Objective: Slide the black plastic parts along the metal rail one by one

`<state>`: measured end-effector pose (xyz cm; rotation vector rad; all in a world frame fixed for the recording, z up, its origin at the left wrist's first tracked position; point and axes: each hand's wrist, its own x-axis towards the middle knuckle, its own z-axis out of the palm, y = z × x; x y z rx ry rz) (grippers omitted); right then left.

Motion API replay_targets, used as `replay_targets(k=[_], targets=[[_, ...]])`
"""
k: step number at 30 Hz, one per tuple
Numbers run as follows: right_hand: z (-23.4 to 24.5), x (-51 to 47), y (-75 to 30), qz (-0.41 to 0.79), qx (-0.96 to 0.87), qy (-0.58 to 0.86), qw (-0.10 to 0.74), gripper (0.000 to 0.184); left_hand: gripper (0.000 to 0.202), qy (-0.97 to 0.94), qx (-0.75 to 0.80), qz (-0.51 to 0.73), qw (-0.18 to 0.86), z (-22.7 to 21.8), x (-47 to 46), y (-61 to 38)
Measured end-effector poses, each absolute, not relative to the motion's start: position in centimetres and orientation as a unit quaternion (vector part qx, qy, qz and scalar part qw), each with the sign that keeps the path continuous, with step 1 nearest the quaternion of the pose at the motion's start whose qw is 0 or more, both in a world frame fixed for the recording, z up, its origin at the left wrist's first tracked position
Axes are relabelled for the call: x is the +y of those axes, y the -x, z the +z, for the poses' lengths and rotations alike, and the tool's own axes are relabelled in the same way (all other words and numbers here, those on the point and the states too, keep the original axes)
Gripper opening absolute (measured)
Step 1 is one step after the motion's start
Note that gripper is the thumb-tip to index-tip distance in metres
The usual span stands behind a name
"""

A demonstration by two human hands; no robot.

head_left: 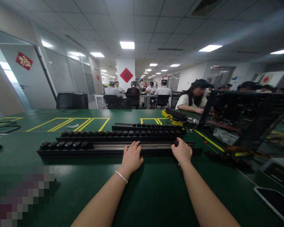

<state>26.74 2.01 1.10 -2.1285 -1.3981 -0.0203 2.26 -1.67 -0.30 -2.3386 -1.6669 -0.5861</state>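
Left hand [132,157] palm-down, right hand [182,151] apparently curled, forearms [101,197] outstretched

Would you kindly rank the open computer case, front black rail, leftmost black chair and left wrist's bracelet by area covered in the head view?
1. Open computer case
2. Front black rail, though longest
3. Leftmost black chair
4. Left wrist's bracelet

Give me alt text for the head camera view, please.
A person's left hand rests on a long black rail; the right hand seems to hold a small black part near its right end. Two similar rails lie behind on a green table, with an open computer case at right.
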Motion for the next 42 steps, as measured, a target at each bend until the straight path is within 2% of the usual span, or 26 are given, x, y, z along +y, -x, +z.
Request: replay_targets(k=[20, 32, 42], targets=[[1.1, 2.3, -28.0, 0.056, -0.478, 0.821, 0.306, 0.051, 0.037, 0.795, -0.563, -0.202, 0.098, -0.1, -1.7, -2.3], [1.4, 2.1, -28.0, 0.055, -0.473, 0.821, 0.316, 0.048, 0.037, 0.795, -0.564, -0.199, 0.100, 0.0, -1.8, -2.2], [1.1, 1.8, -28.9, 0.016, -0.481, 0.823, 0.302, 0.055, 0.037, 0.792, -0.571, -0.196, 0.095, 0.1, -1.8, -2.4]])
